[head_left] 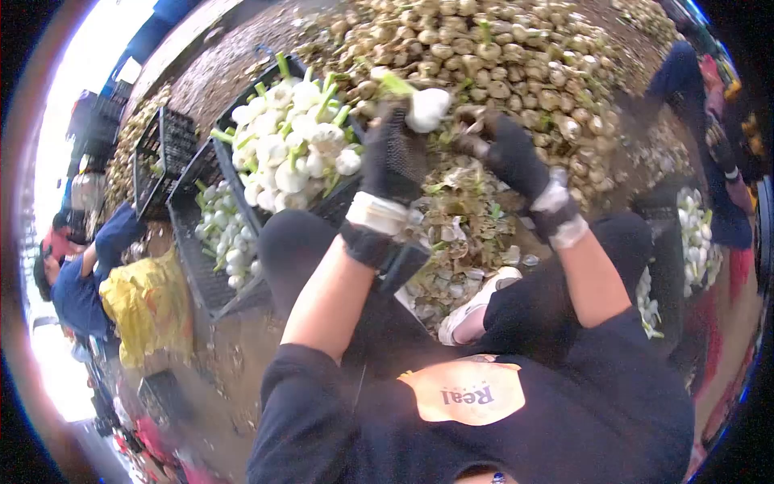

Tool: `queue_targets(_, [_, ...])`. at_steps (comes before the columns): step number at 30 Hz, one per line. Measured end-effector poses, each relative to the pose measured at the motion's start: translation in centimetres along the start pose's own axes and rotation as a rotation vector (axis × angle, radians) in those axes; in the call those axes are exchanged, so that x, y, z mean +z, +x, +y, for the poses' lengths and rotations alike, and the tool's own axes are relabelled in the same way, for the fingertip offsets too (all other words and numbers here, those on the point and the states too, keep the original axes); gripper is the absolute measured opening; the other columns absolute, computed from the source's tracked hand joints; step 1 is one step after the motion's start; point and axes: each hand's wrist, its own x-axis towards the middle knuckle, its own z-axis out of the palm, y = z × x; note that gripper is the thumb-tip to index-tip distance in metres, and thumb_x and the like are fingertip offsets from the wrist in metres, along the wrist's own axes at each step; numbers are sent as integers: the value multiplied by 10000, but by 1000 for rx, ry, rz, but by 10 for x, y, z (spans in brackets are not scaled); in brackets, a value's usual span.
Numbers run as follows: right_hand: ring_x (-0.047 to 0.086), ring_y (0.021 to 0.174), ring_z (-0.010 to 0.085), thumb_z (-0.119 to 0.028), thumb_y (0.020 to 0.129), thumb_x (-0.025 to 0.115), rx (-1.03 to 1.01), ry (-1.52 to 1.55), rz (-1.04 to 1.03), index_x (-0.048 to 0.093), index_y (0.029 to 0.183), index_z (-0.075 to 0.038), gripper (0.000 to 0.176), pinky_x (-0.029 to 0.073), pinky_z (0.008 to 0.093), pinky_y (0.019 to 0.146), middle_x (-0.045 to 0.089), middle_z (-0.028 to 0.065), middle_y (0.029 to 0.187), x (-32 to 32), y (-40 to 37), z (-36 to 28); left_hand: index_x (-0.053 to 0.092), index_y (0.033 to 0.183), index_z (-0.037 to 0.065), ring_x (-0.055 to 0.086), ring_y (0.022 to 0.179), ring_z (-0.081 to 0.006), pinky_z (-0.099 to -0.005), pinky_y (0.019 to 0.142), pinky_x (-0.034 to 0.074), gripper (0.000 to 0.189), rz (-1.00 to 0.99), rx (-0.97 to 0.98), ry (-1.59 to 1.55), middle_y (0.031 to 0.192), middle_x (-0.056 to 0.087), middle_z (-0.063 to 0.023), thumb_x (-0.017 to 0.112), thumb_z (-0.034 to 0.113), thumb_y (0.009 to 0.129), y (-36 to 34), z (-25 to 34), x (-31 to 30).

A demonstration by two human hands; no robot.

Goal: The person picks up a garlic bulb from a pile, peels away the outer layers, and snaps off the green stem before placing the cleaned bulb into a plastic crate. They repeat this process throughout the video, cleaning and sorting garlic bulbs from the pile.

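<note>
My left hand point(395, 153), in a dark glove with a white cuff, is closed around a white garlic bulb point(429, 110) with a short green stem. Just to the right, my right hand point(514, 157), gloved the same way, has its fingers curled inward near the bulb. Those fingertips are blurred, and what they hold cannot be made out. Beneath and between both hands lies a heap of loose garlic skins and trimmings point(463, 218). A black crate point(242, 189) piled with clean white garlic bulbs point(286, 149) stands beside my left hand.
A large pile of brownish, untrimmed garlic point(516, 60) spreads out ahead. More black crates point(165, 157) stand at the left, near a yellow bag point(149, 302) and a seated person point(85, 282). At the right are white bulbs point(695, 238) and another person's leg point(681, 77).
</note>
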Motion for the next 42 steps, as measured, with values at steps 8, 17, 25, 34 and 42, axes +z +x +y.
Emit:
queue_targets(8, [609,773,139,-123,926,588,68,-32,33,638,1052,-23,169,498,300,706,652,66,841,17,-7,-9,598,1144,-6,642,881,-166,-299,756,530,308,58,-448,-616,1017,675,-91,454,226,1003,5,-4,-7])
queue_targets(17, [620,859,387,-207,873,617,-8,-52,-330,622,998,-39,209,489,440,739,641,204,920,29,-39,21,545,1201,-22,587,1044,-238,-330,914,457,298,161,333,1490,1137,615,-172,580,95,929,37,-98,-175])
queue_targets(25, [647,937,350,-311,832,652,284,-281,-178,651,1082,-60,355,505,400,816,675,190,1008,41,-28,218,618,1145,37,471,705,-69,-233,669,426,296,319,-61,327,791,516,31,677,47,855,42,0,-72])
queue_targets(34, [660,887,382,-182,854,509,512,-967,-120,669,990,-42,252,531,473,764,676,211,976,-12,6,300,622,1136,47,632,888,-151,-285,793,487,247,-165,-289,64,993,693,-106,601,59,890,24,-11,-14])
queue_targets(42, [674,863,359,-210,807,571,585,-974,-165,674,924,-45,228,533,487,740,687,201,930,-52,21,288,621,1154,59,610,878,-191,-304,801,475,296,-238,-322,83,1036,668,-110,631,113,863,19,-16,-1])
